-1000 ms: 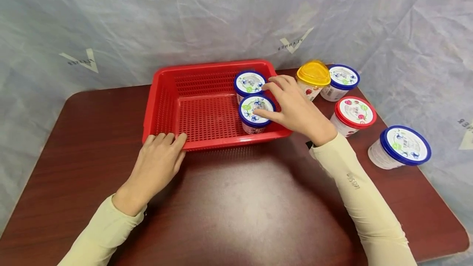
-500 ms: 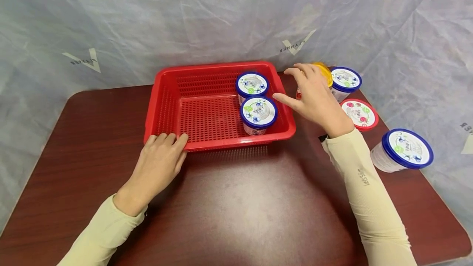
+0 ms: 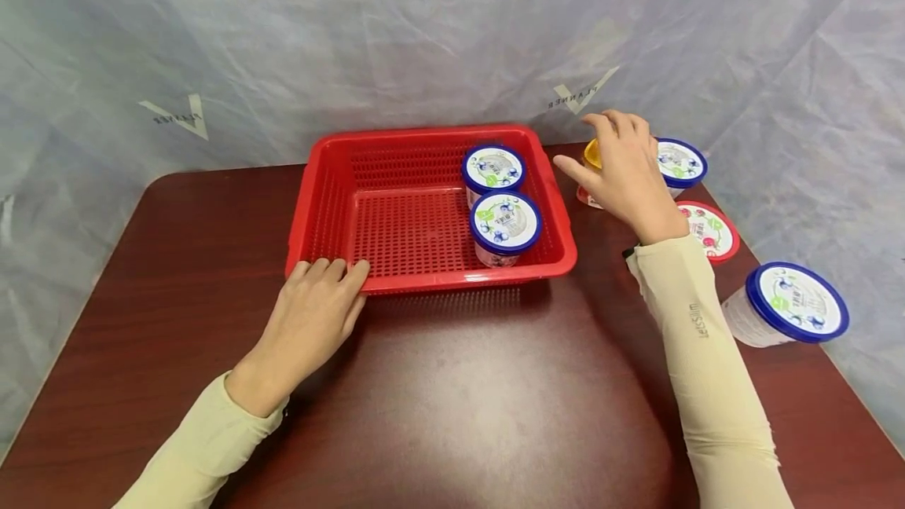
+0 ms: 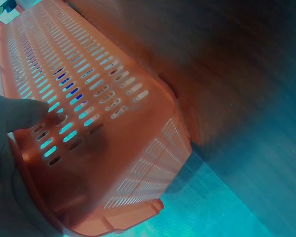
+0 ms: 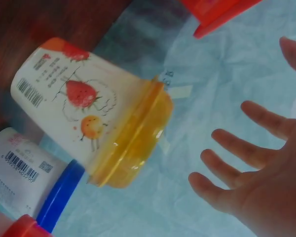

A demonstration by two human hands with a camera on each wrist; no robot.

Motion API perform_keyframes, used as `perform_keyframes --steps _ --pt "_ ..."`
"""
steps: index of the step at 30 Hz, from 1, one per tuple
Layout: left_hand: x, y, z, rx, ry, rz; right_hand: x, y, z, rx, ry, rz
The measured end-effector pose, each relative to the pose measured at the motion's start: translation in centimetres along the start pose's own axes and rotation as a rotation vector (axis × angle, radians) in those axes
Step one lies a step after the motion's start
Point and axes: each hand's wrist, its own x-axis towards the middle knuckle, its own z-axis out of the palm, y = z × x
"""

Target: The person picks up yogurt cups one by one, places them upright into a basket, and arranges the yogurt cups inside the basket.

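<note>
My left hand (image 3: 311, 316) grips the near-left rim of a red plastic basket (image 3: 431, 283). In the left wrist view its thumb (image 4: 27, 112) lies against the slotted outer wall. Inside the basket, at the right end, two blue-lidded cups (image 3: 505, 222) stand one behind the other. My right hand (image 3: 625, 171) hovers with spread fingers over a yellow-lidded cup (image 3: 592, 154), hiding most of it from the head view. The right wrist view shows that cup (image 5: 89, 98) whole, fruit-printed and apart from the fingers.
Behind my right hand stands a blue-lidded cup (image 3: 682, 162). Nearer come a red-lidded cup (image 3: 712, 230), partly behind the sleeve, and another blue-lidded cup (image 3: 795, 305) by the right edge of the brown table (image 3: 452, 407). A grey sheet (image 3: 396, 38) hangs behind.
My right hand has moved from the near blue-lidded cup in the basket, right and back, to above the yellow-lidded cup. The left hand keeps its grip on the rim. The view has shifted slightly.
</note>
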Motion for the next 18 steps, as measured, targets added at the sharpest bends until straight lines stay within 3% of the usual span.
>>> perform_keyframes --steps 9,18 --pt "0.1 -0.2 -0.3 -0.004 0.011 -0.004 0.9 1.7 0.3 -0.004 0.037 0.075" --pt "0.0 -0.1 -0.4 -0.018 0.002 0.000 0.6 3.0 0.7 -0.019 0.041 0.140"
